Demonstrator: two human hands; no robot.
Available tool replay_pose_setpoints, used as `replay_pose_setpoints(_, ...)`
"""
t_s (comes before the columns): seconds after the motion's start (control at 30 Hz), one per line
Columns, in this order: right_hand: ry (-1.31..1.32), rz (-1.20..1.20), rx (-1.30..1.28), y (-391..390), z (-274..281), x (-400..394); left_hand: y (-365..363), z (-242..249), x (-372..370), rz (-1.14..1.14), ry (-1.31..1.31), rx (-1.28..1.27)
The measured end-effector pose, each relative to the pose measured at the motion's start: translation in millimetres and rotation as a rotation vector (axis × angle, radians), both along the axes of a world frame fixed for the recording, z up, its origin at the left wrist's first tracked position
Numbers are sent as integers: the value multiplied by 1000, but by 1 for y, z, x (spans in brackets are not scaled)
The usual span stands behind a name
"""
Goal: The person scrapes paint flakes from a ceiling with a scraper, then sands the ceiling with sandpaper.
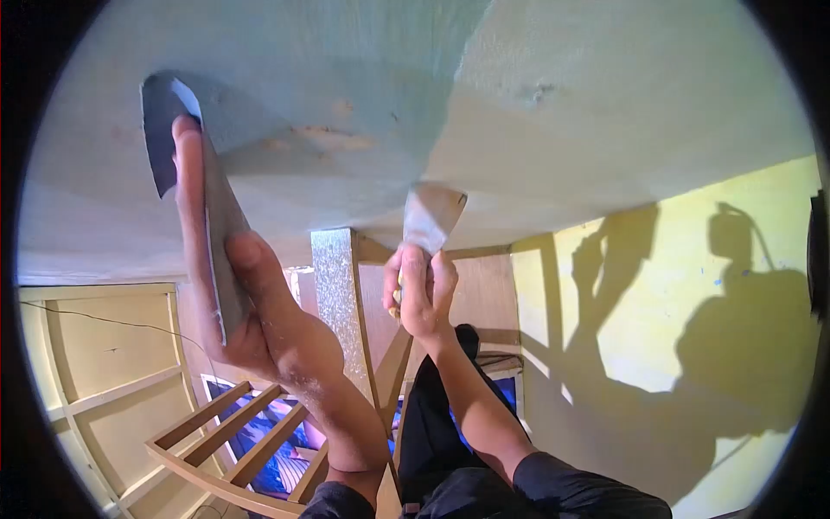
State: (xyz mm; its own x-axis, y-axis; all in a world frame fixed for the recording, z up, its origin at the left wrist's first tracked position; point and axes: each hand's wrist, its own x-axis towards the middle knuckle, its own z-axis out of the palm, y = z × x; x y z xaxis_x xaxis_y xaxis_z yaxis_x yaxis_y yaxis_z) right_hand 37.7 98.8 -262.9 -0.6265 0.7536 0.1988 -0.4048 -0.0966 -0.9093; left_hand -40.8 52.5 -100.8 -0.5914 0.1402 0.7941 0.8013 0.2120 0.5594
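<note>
My left hand (298, 346) is raised at the left, its thumb and fingers closed on a bent grey sheet of sandpaper (226, 225). The sheet's dark top end (158, 130) curls over beyond my fingertips, close under the ceiling. Near the middle, my right hand (419, 290) grips a putty knife (432, 216) by its handle, which my fingers mostly cover. The knife's broad, smeared blade points up, its edge right at the ceiling (553, 130). Brownish marks (333, 137) show on the ceiling between the two tools.
A white-speckled wooden post (333, 268) stands between my arms. Below left is a slatted wooden chair back (229, 441) over a colourful printed surface (272, 445). A cream panelled wall (112, 346) is at left; a yellow wall (761, 268) at right carries my shadow.
</note>
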Motion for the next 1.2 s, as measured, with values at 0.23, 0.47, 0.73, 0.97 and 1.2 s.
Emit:
replay_pose_setpoints(0.23, 27, -16, -99, -7, 5, -1, 1, -1, 5, 25, -75, 72)
replay_pose_setpoints(0.47, 6, 13, -112, -5, 4, -1, 0, 1, 5, -62, -88, 89)
replay_pose_setpoints(0.73, 35, -1, -115, -6, 3, -3, 1, 1, 8, -14, -170, 122)
replay_pose_setpoints(0.97, 16, 7, -85, -1, 3, -1, 1, 3, 7, -37, -183, 121)
replay_pose_setpoints(1.2, 32, -3, -61, -5, -5, 0, 2, -1, 3, -55, -123, 93)
